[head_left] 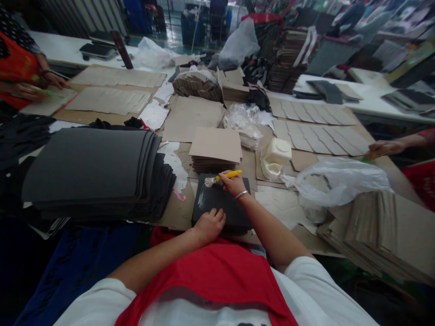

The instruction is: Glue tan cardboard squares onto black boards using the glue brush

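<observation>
A yellow-handled paintbrush (229, 174) is gripped in my right hand (234, 184), its bristles over the upper left of a black panel (224, 201). A pale wet-looking smear marks the panel under the bristles. On the panel's near edge rests my left hand (211, 224), fingers laid on the surface and holding nothing. Just beyond the panel sits a stack of tan cardboard pieces (215, 145). To the left rises a tall pile of dark grey sheets (88, 163).
A cut-open plastic jug (277, 156) and a clear plastic bag (343, 179) lie to the right, beside a leaning cardboard stack (380, 222). Co-workers' hands show at left (56, 81) and right (387, 148), near laid-out cardboard sheets (316, 136).
</observation>
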The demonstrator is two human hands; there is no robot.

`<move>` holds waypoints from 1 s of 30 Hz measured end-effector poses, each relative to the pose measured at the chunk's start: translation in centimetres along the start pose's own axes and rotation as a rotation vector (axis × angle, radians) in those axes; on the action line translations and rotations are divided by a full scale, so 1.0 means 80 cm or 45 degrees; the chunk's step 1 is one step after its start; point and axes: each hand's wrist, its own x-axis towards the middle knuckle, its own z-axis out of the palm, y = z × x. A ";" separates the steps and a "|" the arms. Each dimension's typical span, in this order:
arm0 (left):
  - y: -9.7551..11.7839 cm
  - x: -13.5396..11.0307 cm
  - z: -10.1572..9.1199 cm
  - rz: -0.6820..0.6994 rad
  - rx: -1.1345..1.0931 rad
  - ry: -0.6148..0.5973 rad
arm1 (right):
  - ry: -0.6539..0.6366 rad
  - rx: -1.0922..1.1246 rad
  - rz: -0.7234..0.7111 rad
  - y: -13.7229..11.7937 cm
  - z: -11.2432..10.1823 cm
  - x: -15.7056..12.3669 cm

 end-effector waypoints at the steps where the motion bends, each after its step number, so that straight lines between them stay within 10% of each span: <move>1: -0.001 0.000 0.001 0.001 -0.002 0.004 | 0.057 0.003 0.006 0.002 -0.008 0.004; 10: -0.003 0.003 0.008 -0.009 -0.078 0.019 | 0.453 -0.178 0.104 0.045 -0.132 -0.049; 18: -0.008 0.017 -0.021 -0.072 -0.198 -0.057 | -0.038 -0.322 0.225 0.005 -0.162 -0.115; 26: -0.093 0.127 -0.087 -0.260 -0.122 0.553 | 0.148 0.535 -0.299 -0.084 -0.133 0.025; 30: -0.130 0.171 -0.073 -0.427 -0.059 0.336 | 0.032 0.397 -0.398 -0.117 -0.067 0.112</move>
